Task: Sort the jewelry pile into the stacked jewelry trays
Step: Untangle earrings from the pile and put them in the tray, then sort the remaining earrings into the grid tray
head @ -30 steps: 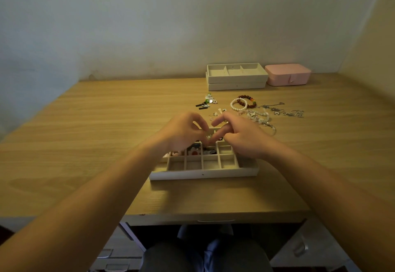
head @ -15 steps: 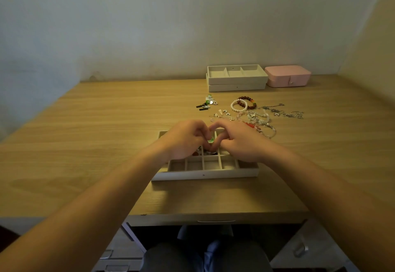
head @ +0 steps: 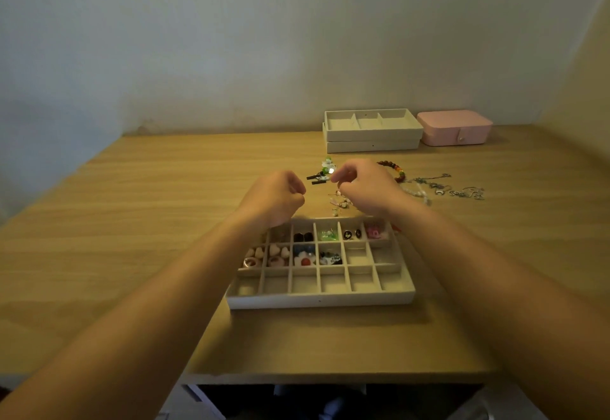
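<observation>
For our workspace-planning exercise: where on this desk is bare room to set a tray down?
Bare: the light wooden desk left of the white gridded tray, and right of it, nearer than the silver chains. Crowded with jewelry: between that tray and the stacked white trays.

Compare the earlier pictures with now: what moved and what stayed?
Both hands left the compartment tray and parted: the left hand and right hand, earlier fingertip to fingertip over it, now hover apart near its far edge, fingers curled; whether they hold anything cannot be told. The tray, jewelry pile, stacked trays and pink box stayed put.
</observation>
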Tool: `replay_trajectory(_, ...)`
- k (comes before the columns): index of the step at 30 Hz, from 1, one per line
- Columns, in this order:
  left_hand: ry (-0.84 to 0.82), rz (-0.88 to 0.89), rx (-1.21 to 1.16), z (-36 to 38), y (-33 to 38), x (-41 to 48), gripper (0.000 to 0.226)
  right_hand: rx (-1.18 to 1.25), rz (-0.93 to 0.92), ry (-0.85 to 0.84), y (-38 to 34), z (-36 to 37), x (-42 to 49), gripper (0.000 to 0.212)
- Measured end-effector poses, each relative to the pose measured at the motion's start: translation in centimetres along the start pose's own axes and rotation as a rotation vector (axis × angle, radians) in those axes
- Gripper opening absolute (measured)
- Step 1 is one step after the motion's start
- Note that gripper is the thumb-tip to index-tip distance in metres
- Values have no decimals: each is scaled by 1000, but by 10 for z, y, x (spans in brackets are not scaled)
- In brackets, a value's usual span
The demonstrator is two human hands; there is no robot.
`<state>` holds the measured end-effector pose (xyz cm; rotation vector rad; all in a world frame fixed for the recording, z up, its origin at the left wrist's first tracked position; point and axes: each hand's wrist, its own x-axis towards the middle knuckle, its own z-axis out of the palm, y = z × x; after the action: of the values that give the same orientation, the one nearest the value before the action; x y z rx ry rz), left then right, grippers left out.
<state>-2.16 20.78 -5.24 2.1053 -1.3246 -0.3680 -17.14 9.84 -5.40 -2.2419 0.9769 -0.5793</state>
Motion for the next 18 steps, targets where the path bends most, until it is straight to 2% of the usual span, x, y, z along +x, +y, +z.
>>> replay_trajectory(5, 8, -80, -40, 0, -8, 42, 13, -71, 37, -52, 3, 4, 47, 36)
replay_trajectory(9, -9, -70, -116, -7, -11, 71, 10, -158, 22, -104, 7, 8, 81, 24)
replay_trajectory(12, -16, -63, -221, -12, -12, 84, 11, -241, 79, -81, 11, 17, 102, 18)
replay_trajectory(18, -31, -98, -458, -18, -21, 91, 14, -320, 167, -103, 11, 28, 117, 41)
